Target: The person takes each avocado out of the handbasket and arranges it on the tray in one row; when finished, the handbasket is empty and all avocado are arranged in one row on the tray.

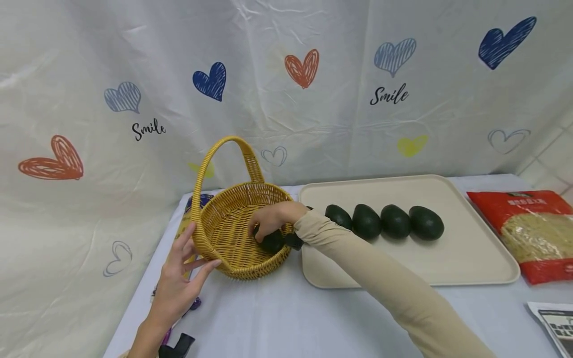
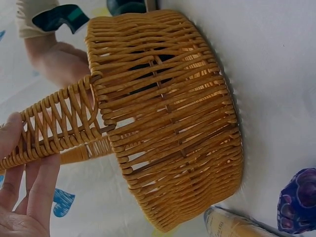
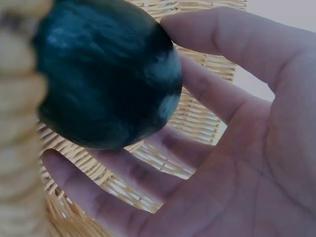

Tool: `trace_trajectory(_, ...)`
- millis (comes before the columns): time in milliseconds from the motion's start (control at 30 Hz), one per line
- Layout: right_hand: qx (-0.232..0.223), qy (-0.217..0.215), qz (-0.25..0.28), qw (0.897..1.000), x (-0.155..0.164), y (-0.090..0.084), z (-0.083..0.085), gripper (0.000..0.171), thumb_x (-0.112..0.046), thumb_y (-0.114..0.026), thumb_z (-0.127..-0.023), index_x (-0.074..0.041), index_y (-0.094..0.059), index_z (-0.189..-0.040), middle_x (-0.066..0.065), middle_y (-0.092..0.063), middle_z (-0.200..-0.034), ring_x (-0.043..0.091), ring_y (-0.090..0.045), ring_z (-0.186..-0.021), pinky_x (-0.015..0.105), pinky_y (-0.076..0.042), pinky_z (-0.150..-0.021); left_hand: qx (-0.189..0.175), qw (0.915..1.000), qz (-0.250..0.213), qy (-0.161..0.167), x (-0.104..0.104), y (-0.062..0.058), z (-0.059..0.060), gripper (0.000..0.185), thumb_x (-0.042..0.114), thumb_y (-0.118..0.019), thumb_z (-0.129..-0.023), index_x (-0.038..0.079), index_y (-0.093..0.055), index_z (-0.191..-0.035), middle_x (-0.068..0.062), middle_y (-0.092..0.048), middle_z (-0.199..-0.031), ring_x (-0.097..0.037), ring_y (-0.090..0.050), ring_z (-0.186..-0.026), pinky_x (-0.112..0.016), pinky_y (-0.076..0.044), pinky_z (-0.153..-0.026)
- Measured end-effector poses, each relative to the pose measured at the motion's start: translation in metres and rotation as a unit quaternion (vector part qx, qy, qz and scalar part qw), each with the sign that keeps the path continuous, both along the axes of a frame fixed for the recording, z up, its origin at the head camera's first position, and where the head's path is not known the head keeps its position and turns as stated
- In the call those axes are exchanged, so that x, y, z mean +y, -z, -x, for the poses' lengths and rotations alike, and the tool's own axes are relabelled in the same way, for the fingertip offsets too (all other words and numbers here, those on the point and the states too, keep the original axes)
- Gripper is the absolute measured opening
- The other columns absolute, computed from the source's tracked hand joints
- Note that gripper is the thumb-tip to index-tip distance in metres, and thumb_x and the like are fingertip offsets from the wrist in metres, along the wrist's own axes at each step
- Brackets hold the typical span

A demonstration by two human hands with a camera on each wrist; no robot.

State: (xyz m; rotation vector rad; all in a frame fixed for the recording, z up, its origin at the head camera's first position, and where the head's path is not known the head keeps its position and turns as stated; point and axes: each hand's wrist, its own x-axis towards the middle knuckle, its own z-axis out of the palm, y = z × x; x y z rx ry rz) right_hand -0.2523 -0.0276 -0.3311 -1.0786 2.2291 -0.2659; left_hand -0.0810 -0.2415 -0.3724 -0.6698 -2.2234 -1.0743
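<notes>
Spread across the back: a white crumpled cloth backdrop (image 1: pixel 286 74) printed with hearts and the word "Smile". Below it, a desk under a pale blue-white cover (image 1: pixel 277 318). On the desk's right half, a large cream rectangular tray (image 1: pixel 470 253) carrying a row of four dark green avocados (image 1: pixel 385 221) lying side by side, touching or nearly so. Just left of the tray, touching its edge or very close, a round yellow woven wicker basket with an arched handle (image 1: pixel 224 223), standing upright. At the far right, a red plastic bag of pale dry noodles (image 1: pixel 532 233), and at the lower right corner a printed paper sheet (image 1: pixel 555 323).

Reached over the basket's rim from the tray side: the right hand (image 1: pixel 273 221) in a long beige sleeve, fingers (image 3: pixel 207 98) curved loosely round a dark green avocado (image 3: pixel 106 74) held low inside the basket; seen from the right wrist, cupped against the fingers rather than squeezed.

Laid against the basket's near left wall: the left hand (image 1: pixel 179 283), fingers (image 2: pixel 34 187) straight, thumb on the rim, gripping nothing.

Partly hidden beneath the basket's left side: a small purple object (image 2: pixel 298 200), too unclear to name.
</notes>
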Motion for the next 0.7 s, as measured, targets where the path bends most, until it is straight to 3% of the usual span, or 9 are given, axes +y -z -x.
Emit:
trace_trajectory(100, 0.012, 0.004, 0.002, 1.0, 0.004, 0.001, 0.002, 0.029, -0.022, -0.062, -0.106, -0.016, -0.069, -0.133, 0.003, -0.061, -0.137, 0.015, -0.053, -0.109, 0.031, -0.05, -0.086, 0.0, 1.0, 0.0, 0.001, 0.0, 0.0, 0.0, 0.116, -0.033, -0.08, -0.063, -0.001, -0.028, -0.162, -0.026, -0.063, -0.12, 0.006, -0.061, -0.114, -0.014, -0.06, -0.084)
trace_trajectory(367, 0.021, 0.026, 0.023, 0.999, 0.015, 0.002, 0.008, 0.024, -0.025, -0.072, -0.1, -0.011, -0.066, -0.12, 0.0, -0.059, -0.111, 0.014, -0.048, -0.092, 0.023, -0.039, -0.072, 0.002, 1.0, 0.002, 0.003, 0.001, 0.001, 0.001, 0.117, -0.034, -0.08, -0.063, -0.001, -0.028, -0.162, -0.023, -0.063, -0.12, 0.006, -0.061, -0.114, -0.015, -0.06, -0.083)
trace_trajectory(567, 0.007, 0.0, 0.011, 1.0, 0.02, -0.002, 0.012, 0.027, -0.025, -0.071, -0.1, -0.012, -0.073, -0.124, 0.001, -0.063, -0.128, 0.011, -0.053, -0.105, 0.024, -0.048, -0.085, 0.005, 1.0, 0.0, 0.008, 0.0, 0.0, 0.002, 0.116, -0.033, -0.081, -0.063, -0.002, -0.028, -0.162, -0.024, -0.063, -0.121, 0.003, -0.062, -0.115, -0.015, -0.06, -0.084)
trace_trajectory(633, 0.0, -0.003, 0.003, 1.0, 0.021, -0.003, 0.012, 0.029, -0.026, -0.071, -0.101, -0.013, -0.073, -0.127, 0.001, -0.062, -0.132, 0.012, -0.054, -0.108, 0.026, -0.05, -0.089, 0.004, 0.9999, -0.002, 0.013, -0.001, 0.0, 0.002, 0.108, -0.025, -0.083, -0.071, -0.002, -0.028, -0.162, -0.024, -0.063, -0.122, 0.002, -0.062, -0.116, -0.015, -0.06, -0.084)
trace_trajectory(700, -0.002, -0.003, -0.002, 1.0, 0.023, -0.004, 0.012, 0.031, -0.028, -0.071, -0.101, -0.014, -0.072, -0.128, 0.001, -0.062, -0.133, 0.013, -0.054, -0.108, 0.028, -0.051, -0.09, 0.002, 0.9999, -0.003, 0.014, -0.001, 0.0, 0.001, 0.108, -0.024, -0.083, -0.072, -0.002, -0.028, -0.162, -0.022, -0.063, -0.123, 0.002, -0.062, -0.116, -0.016, -0.06, -0.085)
